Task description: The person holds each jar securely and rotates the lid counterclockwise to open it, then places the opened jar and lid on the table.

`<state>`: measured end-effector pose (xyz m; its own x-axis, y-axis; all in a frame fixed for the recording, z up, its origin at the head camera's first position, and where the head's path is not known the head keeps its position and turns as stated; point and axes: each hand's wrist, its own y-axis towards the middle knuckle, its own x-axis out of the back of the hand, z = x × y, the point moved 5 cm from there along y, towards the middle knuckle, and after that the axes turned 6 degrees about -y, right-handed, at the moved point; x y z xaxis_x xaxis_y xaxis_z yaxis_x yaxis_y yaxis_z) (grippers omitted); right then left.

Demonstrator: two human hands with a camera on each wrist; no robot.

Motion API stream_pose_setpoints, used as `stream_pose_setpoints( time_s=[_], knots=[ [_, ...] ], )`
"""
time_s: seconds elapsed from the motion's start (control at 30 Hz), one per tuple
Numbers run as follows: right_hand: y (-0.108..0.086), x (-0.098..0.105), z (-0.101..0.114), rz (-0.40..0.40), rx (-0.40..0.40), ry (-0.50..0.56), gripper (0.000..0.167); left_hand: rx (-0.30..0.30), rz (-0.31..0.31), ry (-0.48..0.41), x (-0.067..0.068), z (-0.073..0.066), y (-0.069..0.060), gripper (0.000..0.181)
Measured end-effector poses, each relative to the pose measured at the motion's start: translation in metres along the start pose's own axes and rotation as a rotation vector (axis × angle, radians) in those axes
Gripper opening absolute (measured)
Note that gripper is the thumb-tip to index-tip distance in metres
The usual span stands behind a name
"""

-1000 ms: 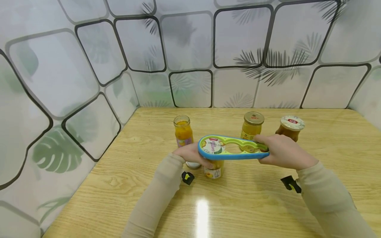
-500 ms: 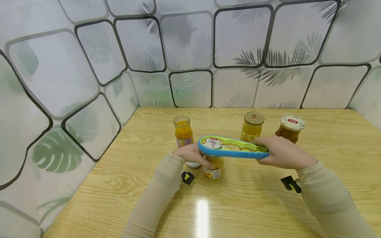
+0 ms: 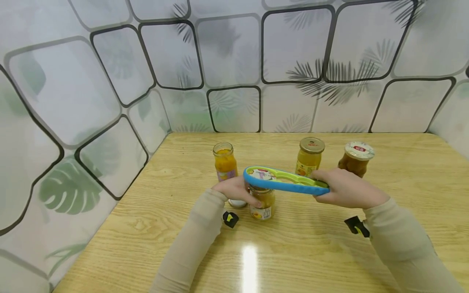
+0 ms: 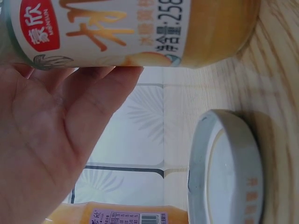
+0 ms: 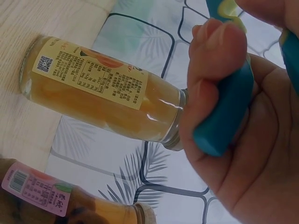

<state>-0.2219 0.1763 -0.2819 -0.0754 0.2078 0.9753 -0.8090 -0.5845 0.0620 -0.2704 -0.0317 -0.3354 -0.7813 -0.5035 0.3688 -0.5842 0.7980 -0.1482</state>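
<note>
My left hand (image 3: 234, 190) grips a glass jar of fruit (image 3: 261, 207) standing on the table; the left wrist view shows its white label (image 4: 112, 35) close up. A blue and green jar opener (image 3: 287, 186) encircles the patterned lid at its left, wide end, tilted so its blue side faces me. My right hand (image 3: 349, 189) holds the handle end, fingers curled round the blue grip (image 5: 229, 112) in the right wrist view. A loose white lid (image 3: 238, 203) lies beside my left hand, also near the held jar in the left wrist view.
An uncapped jar of orange fruit (image 3: 225, 160) stands behind my left hand. At the back right stand a gold-lidded yellow jar (image 3: 309, 158) and a brown jar with a white lid (image 3: 354, 159). Patterned walls (image 3: 234, 57) border the wooden table (image 3: 146, 228).
The opener has tilted, its near edge rising, so less of the lid shows through the ring and more of the jar shows below. Both hands stay almost where they were.
</note>
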Motion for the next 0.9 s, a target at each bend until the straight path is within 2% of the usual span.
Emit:
stream_pose_setpoints(
  time_s=[0.17,0.5,0.9],
  knots=[
    [-0.0001,-0.0003,0.0008,0.018,-0.002,0.021,0.011,0.029,-0.023,0.018,0.0007,0.0009,-0.0009,0.068],
    [0.0004,-0.0015,0.0015,0.028,0.004,0.022,0.012,0.064,-0.019,-0.009,-0.0001,0.0019,-0.0023,0.067],
    [0.0006,-0.0035,-0.0004,0.027,0.006,0.017,0.015,0.072,-0.022,0.012,0.0001,0.0024,-0.0024,0.065]
  ],
)
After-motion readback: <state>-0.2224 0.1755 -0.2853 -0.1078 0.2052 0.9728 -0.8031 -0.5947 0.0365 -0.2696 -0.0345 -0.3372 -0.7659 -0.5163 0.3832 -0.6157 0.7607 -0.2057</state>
